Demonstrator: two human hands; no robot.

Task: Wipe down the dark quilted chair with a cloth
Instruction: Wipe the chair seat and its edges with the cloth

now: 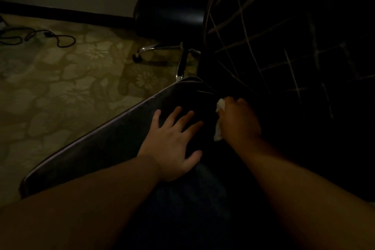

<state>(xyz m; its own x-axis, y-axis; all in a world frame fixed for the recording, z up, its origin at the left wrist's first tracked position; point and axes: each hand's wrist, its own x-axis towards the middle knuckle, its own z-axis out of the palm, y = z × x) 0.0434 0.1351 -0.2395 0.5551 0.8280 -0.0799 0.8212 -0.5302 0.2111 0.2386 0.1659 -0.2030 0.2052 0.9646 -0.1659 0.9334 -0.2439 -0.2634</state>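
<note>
My left hand (174,144) lies flat, fingers spread and holding nothing, on the near seat of the dark chair (113,142). Just right of it, my right hand (239,119) is closed around a white cloth (220,107), pressed where the seat meets the quilted back.

Dark quilted chair back (263,32): leather-like upholstery, stitched in pale diamond lines, matt.
Small white cloth (219,122): soft, crumpled.
Chrome chair leg (181,63): polished metal, glossy.
Floral beige carpet (67,79): woven, matt.
</note>
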